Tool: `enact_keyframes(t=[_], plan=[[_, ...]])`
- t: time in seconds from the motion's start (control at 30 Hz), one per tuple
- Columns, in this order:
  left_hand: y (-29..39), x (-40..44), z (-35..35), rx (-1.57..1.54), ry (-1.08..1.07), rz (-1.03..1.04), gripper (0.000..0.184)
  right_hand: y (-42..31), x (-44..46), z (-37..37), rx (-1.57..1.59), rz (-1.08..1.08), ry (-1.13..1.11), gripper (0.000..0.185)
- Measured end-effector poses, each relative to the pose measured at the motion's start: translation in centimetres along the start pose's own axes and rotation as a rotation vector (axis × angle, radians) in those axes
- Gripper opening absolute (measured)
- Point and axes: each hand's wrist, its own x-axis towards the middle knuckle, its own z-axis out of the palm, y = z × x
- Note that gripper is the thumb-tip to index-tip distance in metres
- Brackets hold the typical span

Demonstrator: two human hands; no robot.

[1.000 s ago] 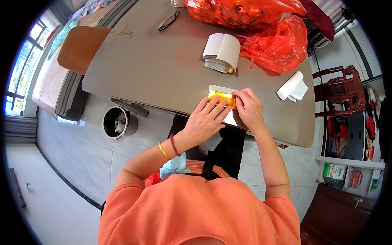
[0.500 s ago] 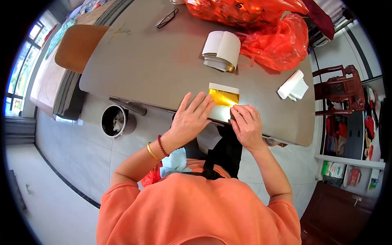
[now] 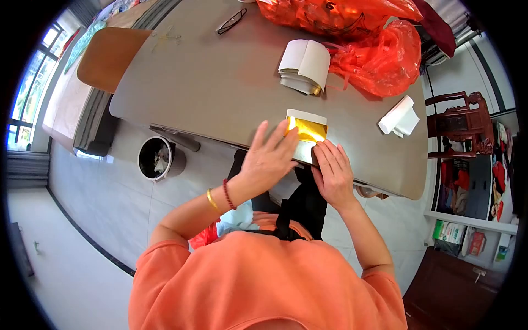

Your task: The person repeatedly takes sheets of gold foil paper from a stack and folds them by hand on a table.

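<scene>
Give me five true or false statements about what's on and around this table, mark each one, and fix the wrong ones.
1. The gold paper lies near the edge of the table. True.
2. The glasses lie on the brown chair. False: they lie on the table.
3. The bin stands on the table. False: it stands on the floor.
4. A red bag is beside the paper stack. True.
5. The right hand is by the glasses. False: its fingertips are at the gold paper.
</scene>
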Motion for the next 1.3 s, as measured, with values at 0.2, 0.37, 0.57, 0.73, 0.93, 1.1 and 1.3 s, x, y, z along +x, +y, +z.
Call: enact_keyframes(t=[0.2, 0.37, 0.57, 0.73, 0.93, 1.1, 1.3], plan=[[1.4, 1.3, 1.3, -0.005, 0.009, 0.034, 0.060, 0.1, -0.3, 0.1, 0.022, -0.005, 0.004, 0.055], [-1.9, -0.8, -0.7, 0.069, 0.020, -0.047, 0.060, 0.2, -0.1, -0.1, 0.008, -0.024, 0.003, 0.060], [-2.2, -1.7, -0.9, -0.022, 0.034, -0.146, 0.057, -0.5, -0.3, -0.1, 0.019, 0.035, 0.060, 0.054], [-0.9, -1.7, -1.5, -0.169, 0.164, -0.164, 0.047, -1.5, 0.4, -1.2, -0.001, 0.032, 0.107, 0.020], [1.3, 0.4, -2.2, -0.384, 0.304, -0.015, 0.040, -4.1, 0.2, -1.2, 1.268, 0.961, 0.287, 0.014], [1.7, 1.1, 0.3, -0.284, 0.074, 0.089, 0.037, -4.7, -0.7, -0.8, 1.736, 1.210, 0.141, 0.026], [0.0, 1.5, -0.5, -0.175, 0.089, 0.076, 0.032, -1.5, -3.3, -4.1, 0.795, 0.756, -0.095, 0.015]])
